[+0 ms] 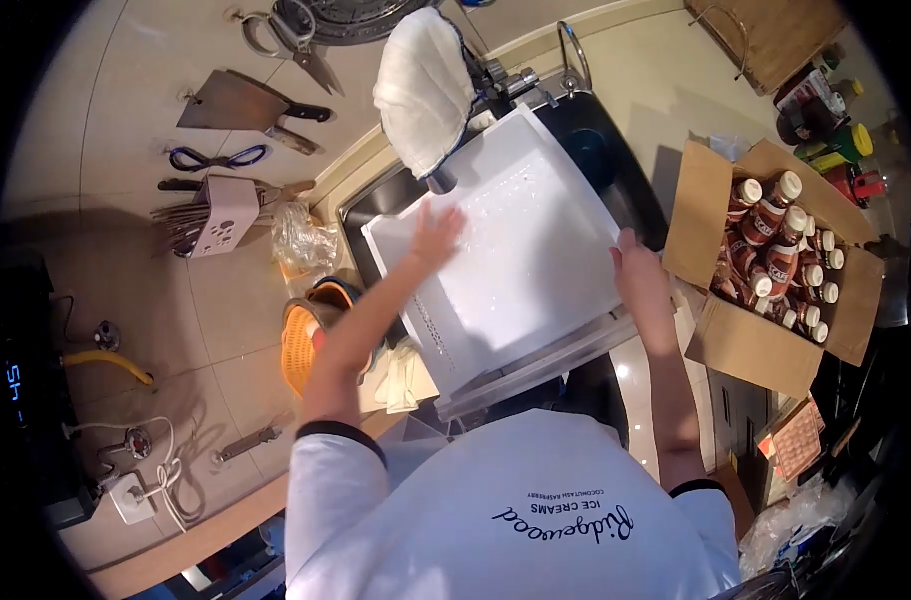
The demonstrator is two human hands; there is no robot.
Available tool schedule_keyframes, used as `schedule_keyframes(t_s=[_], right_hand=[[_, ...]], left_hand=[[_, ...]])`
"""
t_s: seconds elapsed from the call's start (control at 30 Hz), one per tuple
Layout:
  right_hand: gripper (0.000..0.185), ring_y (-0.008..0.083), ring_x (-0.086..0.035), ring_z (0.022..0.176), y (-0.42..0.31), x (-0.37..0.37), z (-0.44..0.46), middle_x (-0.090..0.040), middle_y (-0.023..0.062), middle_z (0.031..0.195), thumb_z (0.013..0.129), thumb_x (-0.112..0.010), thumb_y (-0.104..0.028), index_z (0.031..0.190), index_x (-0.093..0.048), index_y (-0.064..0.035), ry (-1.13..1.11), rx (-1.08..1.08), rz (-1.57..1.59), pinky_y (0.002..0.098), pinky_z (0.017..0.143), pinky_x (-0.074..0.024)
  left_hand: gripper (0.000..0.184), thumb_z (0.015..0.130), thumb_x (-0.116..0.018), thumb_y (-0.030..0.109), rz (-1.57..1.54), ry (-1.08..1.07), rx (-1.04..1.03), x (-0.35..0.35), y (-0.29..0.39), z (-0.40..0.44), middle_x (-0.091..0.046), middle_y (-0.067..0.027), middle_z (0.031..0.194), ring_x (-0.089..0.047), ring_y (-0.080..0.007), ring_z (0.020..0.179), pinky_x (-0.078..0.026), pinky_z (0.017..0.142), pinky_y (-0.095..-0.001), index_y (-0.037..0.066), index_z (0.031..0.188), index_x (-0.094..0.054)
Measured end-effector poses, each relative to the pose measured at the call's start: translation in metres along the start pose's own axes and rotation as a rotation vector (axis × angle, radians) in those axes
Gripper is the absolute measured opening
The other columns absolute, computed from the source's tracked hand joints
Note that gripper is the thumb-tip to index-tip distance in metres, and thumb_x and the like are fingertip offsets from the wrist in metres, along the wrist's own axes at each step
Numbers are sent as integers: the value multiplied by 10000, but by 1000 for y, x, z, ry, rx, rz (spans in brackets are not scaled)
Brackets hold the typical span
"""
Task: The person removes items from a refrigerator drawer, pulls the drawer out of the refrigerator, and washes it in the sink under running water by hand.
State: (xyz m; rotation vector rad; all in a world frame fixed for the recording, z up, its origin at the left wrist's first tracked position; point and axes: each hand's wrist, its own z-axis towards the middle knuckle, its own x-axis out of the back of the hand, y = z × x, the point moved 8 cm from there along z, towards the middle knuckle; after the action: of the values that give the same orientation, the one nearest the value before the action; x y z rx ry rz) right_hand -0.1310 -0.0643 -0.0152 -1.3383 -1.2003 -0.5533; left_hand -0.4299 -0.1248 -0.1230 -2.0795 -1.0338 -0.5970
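1. Closest to the camera was a printed white T-shirt (425, 510).
2. Beyond it, a white bin (520, 270) lay slanted over the dark sink (630, 185), droplets scattered inside.
3. The right hand (637, 268) gripped the bin's right rim; the left hand (438, 236), blurred, was spread wide over its left part, contact impossible to tell.
4. Rightward, an open cardboard box (755, 345) held bottles (781, 265) with pale caps.
5. Utensils (180, 222) filled a wall holder (231, 215).

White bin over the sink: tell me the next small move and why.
I'd probably move the left hand to the left side of the white bin, so both hands can tip it: the right hand grips the right edge, the left hangs over the interior, and droplets dot the bottom.
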Motion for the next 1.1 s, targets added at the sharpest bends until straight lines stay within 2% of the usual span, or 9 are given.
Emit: schedule_keyframes(t_s=[0.07, 0.13, 0.23, 0.3, 0.47, 0.53, 0.6, 0.83, 1.1], right_hand=[[153, 352, -540, 599, -2, 1, 0, -536, 198, 620, 794, -454, -141, 801, -382, -6, 5, 20, 25, 428, 525, -429], [151, 322, -554, 591, -1, -2, 2, -547, 167, 618, 795, -451, -160, 818, -390, -24, 3, 25, -13, 406, 523, -439], [146, 296, -566, 592, -3, -5, 4, -556, 140, 623, 797, -448, -172, 834, -397, -40, -11, 37, -37, 388, 520, -448], [142, 302, -564, 600, -4, -3, 9, -555, 144, 629, 797, -447, -166, 833, -397, -38, -6, 46, -41, 393, 519, -448], [172, 346, -545, 602, -1, 2, -2, -541, 195, 640, 793, -461, -154, 806, -381, -3, -8, 6, 83, 414, 517, -436], [172, 350, -543, 606, -3, 6, -4, -543, 195, 652, 796, -457, -155, 809, -380, -2, 2, -3, 78, 417, 517, -436], [172, 355, -541, 611, -4, 8, -6, -544, 195, 665, 799, -453, -156, 813, -379, -1, 10, -11, 61, 420, 517, -436], [164, 371, -529, 623, -6, 7, -3, -532, 213, 666, 801, -448, -152, 787, -383, -2, 25, 29, 70, 426, 509, -426], [160, 390, -520, 628, -11, 14, -6, -525, 217, 645, 809, -440, -158, 784, -372, -15, 13, 9, 29, 446, 502, -409]], left_hand=[[636, 801, -342, 448, -522, 282, 8, -28, 46, 22, -43, -120, 1349, -24, -255, 1246, -3, 950, -522, 116, 1292, -111], [621, 818, -321, 429, -848, 192, 425, 4, 66, 31, -70, -205, 1324, -12, -317, 1237, -14, 945, -514, 62, 1284, -137], [615, 808, -340, 425, -969, 594, 436, 34, 73, 89, -105, -222, 1311, -34, -329, 1232, -38, 959, -493, 24, 1256, -208], [590, 795, -374, 377, -1214, 587, -32, 86, 87, 120, -126, -229, 1300, -76, -356, 1216, -62, 976, -453, 1, 1230, -241], [498, 741, -443, 219, -892, 1006, 100, 123, 100, 59, -306, -148, 1248, -265, -296, 1166, -169, 973, -410, 17, 1184, -335], [475, 754, -431, 189, -674, 761, -455, 102, 114, 53, -311, -131, 1252, -268, -259, 1171, -145, 985, -387, 47, 1196, -327], [485, 755, -426, 155, -669, 582, -569, 78, 85, 60, -290, -122, 1269, -258, -258, 1177, -175, 976, -390, 88, 1219, -305], [546, 707, -442, 171, -708, 782, 255, 72, 76, 48, -279, -170, 1246, -241, -317, 1168, -160, 941, -492, 22, 1210, -290], [432, 779, -398, 230, -817, 754, -804, 96, 199, -31, -283, -40, 1282, -185, -221, 1215, -112, 979, -458, 153, 1202, -359]])
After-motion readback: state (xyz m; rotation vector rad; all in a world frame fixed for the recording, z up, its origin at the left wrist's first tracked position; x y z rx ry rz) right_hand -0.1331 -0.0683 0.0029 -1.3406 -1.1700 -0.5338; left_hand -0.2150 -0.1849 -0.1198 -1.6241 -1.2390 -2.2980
